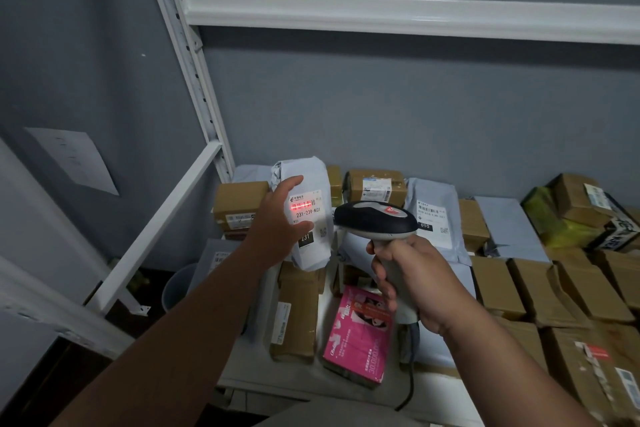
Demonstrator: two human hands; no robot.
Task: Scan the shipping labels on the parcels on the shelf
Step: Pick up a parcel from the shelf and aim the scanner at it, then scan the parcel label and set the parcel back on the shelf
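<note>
My left hand grips a grey poly-bag parcel from its left side and holds it upright above the shelf. Its white shipping label faces me, and a red scan line glows across the barcode. My right hand grips the handle of a black and grey barcode scanner, whose head points left at the label from close by. The scanner's dark cable hangs down toward the shelf's front edge.
The shelf holds several brown cardboard boxes, grey mailer bags and a pink box. A yellow-green bag lies at the back right. White shelf uprights and a crossbeam frame the bay. A grey bin stands lower left.
</note>
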